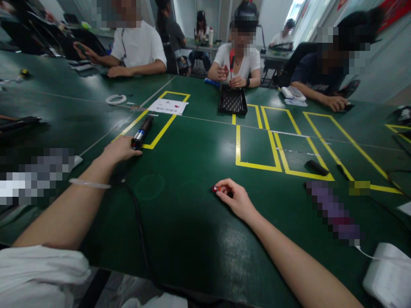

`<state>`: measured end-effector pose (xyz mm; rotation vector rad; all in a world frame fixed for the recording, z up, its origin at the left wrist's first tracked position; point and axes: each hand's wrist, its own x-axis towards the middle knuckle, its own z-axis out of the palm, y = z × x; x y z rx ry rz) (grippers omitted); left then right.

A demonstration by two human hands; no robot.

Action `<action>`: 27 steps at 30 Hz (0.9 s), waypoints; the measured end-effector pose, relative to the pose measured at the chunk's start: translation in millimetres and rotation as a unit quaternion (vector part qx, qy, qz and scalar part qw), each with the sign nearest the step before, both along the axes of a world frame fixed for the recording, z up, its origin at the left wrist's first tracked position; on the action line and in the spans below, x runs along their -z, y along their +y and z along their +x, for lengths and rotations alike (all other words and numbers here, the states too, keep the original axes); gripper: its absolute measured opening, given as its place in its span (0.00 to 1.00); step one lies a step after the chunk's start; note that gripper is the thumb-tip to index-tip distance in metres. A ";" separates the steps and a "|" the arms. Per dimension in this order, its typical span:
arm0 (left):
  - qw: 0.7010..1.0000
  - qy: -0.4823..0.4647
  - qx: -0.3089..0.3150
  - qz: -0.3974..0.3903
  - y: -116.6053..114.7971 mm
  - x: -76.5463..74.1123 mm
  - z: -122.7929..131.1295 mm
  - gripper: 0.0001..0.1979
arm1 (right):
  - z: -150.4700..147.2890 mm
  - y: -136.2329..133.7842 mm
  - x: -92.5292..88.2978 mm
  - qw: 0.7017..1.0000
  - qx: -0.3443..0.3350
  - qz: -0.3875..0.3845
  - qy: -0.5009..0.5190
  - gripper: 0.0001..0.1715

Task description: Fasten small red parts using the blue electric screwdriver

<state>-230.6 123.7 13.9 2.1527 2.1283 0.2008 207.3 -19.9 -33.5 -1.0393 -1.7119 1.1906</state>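
My left hand (119, 149) is closed around the near end of a black cylinder with a silver and blue band (141, 133), which looks like a flashlight. The cylinder points away from me, beside a yellow tape outline on the green table (192, 154). Most of the fingers on that hand are hidden. Between thumb and fingertips, my right hand (236, 197) pinches a small red and orange piece (215, 188) low over the table; its kind is too small to make out.
A printed white sheet (168, 107) lies past the cylinder. Across the table, a person holds a red screwdriver (231, 62) over a black tray (233, 102). A black cable (138, 214) runs near my left arm; a white adapter (388, 273) sits at right.
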 end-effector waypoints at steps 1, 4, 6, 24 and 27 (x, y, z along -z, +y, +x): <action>1.000 0.019 -0.014 -0.015 -0.3 0.0 0.5 0.31 | -0.1 0.1 0.2 1.000 0.000 0.003 -0.001 0.08; 0.992 0.094 -0.056 -0.065 -7.4 -4.8 17.2 0.32 | -0.4 0.2 0.8 1.000 0.002 0.029 -0.003 0.06; 0.989 0.119 -0.060 -0.068 -15.9 -8.2 35.0 0.32 | -0.7 0.2 1.3 0.999 0.002 0.040 -0.002 0.06; 0.982 0.059 0.178 0.028 -117.6 -4.8 216.6 0.31 | 1.0 -1.8 2.8 0.993 0.021 0.108 -0.036 0.03; 0.977 0.040 0.208 0.027 -129.1 -4.1 234.8 0.31 | 1.1 -2.8 1.3 0.988 0.021 0.133 -0.070 0.03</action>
